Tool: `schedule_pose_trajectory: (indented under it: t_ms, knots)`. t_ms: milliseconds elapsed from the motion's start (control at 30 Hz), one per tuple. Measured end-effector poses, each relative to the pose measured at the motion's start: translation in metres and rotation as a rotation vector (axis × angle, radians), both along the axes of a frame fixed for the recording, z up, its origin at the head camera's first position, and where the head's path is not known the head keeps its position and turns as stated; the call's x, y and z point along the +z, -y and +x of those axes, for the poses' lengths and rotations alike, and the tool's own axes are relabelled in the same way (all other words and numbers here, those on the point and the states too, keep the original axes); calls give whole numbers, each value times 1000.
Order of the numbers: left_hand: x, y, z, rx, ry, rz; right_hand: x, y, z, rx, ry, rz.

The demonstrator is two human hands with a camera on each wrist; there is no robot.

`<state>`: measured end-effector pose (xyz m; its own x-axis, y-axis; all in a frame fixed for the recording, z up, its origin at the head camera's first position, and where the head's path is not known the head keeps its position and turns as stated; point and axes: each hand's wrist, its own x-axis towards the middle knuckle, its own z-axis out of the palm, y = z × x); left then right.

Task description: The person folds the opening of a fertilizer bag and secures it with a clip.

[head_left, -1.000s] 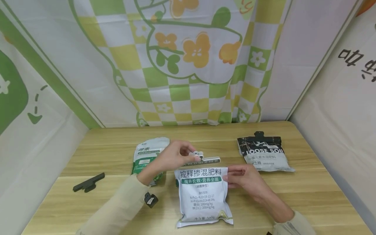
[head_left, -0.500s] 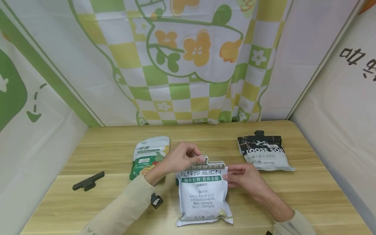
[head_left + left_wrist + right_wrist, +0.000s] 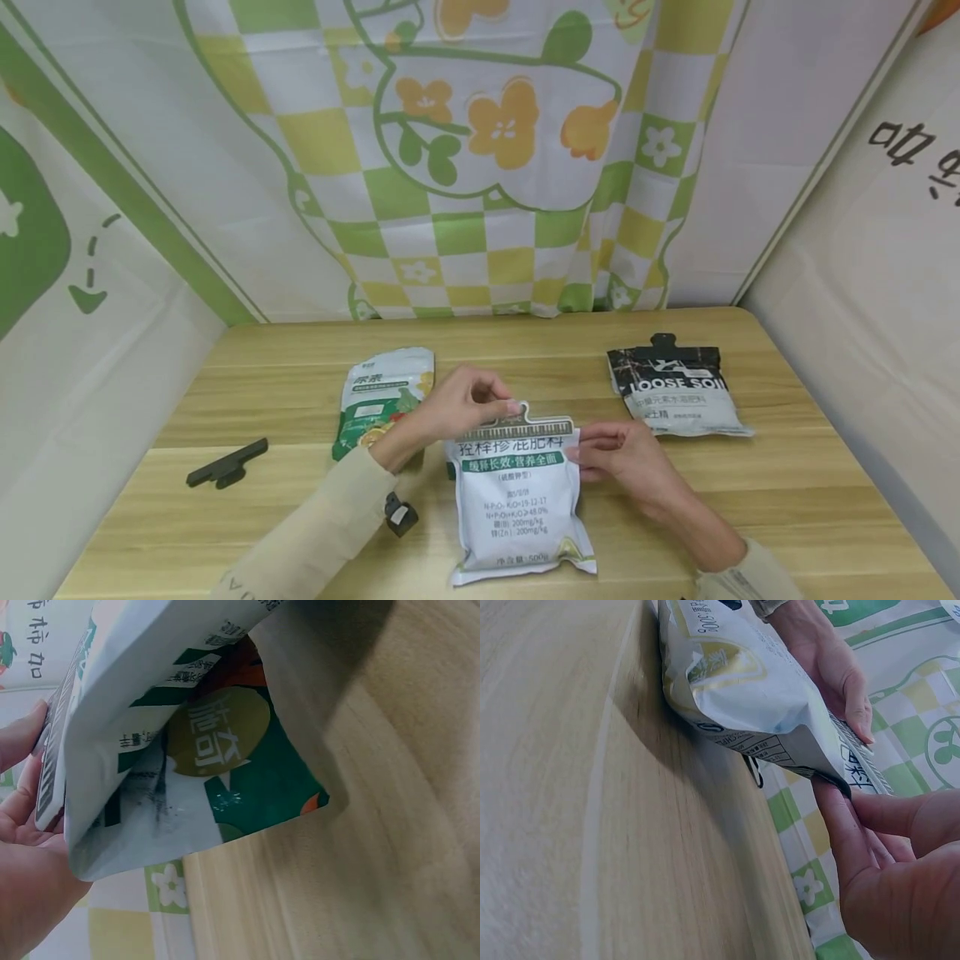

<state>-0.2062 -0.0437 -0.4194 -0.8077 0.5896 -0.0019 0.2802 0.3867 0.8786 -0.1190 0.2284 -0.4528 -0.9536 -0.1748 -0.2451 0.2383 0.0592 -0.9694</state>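
Note:
A white fertilizer bag (image 3: 517, 508) with a green band stands upright at the table's front middle. Across its top edge lies a long bag clip (image 3: 538, 428), covering part of the big lettering. My left hand (image 3: 457, 407) pinches the clip's handle between thumb and fingers. At the bag's upper right corner, my right hand (image 3: 628, 460) grips the edge; the right wrist view shows the thumb and fingers of this hand (image 3: 900, 874) pinching the corner of the bag (image 3: 757, 686). Seen from the left wrist, the clip (image 3: 54, 776) lies along the bag's top.
Behind my left forearm stands a green and white pouch (image 3: 384, 400). A black-topped bag (image 3: 671, 400) with a black clip (image 3: 663, 348) lies at the right. One loose black clip (image 3: 227, 463) rests on the left of the wooden table (image 3: 300, 350).
From above the bag, my left hand has brought the clip down and slightly right onto the top edge. The right hand has stayed at the corner.

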Motion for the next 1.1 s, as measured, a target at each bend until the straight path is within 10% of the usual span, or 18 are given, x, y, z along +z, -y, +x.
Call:
schedule_pose_trajectory:
  t_ms: [633, 1100]
  knots:
    - [-8, 3, 16, 102, 49, -49, -2, 8, 2, -85, 44, -21]
    - [-11, 2, 18, 46, 66, -44, -3, 11, 3, -104, 33, -58]
